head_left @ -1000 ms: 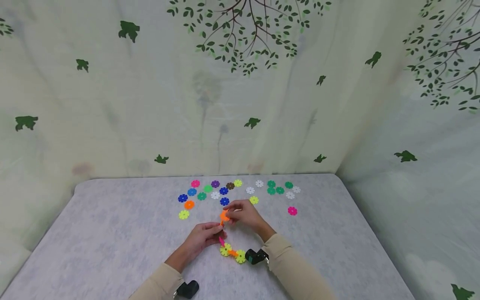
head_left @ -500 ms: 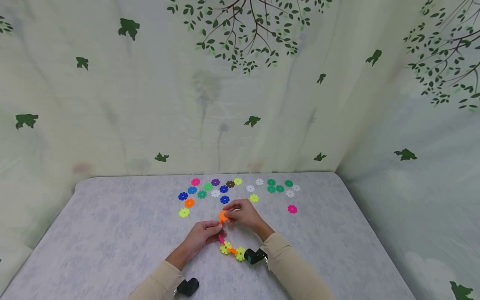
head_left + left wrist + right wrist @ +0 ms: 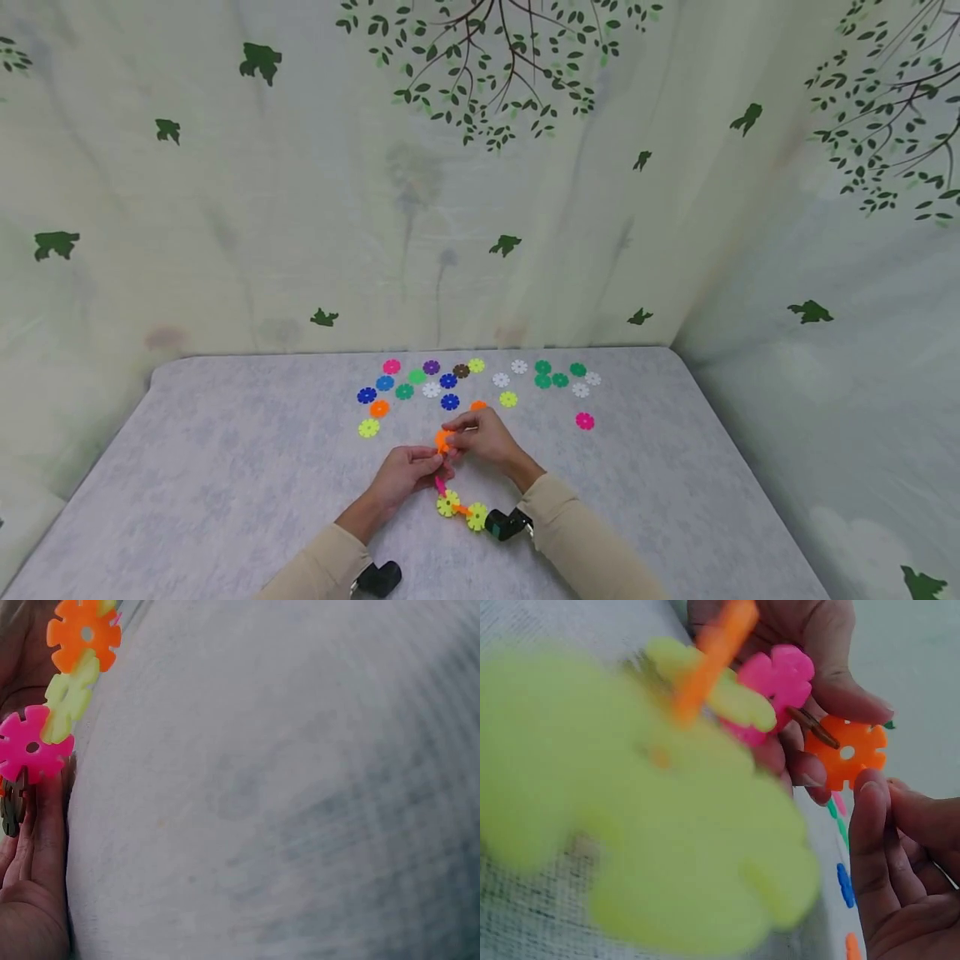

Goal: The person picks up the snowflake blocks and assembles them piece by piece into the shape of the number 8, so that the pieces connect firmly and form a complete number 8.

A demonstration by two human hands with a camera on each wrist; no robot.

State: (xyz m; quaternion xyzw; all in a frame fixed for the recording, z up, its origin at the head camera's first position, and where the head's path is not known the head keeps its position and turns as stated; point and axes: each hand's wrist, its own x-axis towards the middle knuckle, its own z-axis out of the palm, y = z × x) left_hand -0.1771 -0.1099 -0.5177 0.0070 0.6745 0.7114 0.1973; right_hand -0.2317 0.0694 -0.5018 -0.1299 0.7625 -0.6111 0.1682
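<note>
My left hand pinches a chain of slotted plastic snowflake discs near its upper end. In the right wrist view a brown disc, seen edge-on, links a pink disc to an orange disc. My right hand pinches that orange disc between thumb and fingertips, close to the left fingers. Below the left hand the chain hangs on through a yellow disc, an orange one and another yellow one. How deep the brown disc sits in the orange slot, I cannot tell.
Loose discs lie at the back of the grey table: a blue one, a green one, a white one and several others. An orange disc lies just behind my right hand. A leaf-printed curtain borders the table.
Both hands have shifted slightly toward me and closer together, with the held orange disc nearer the left fingers. A loose orange disc behind the right hand has come into view.
</note>
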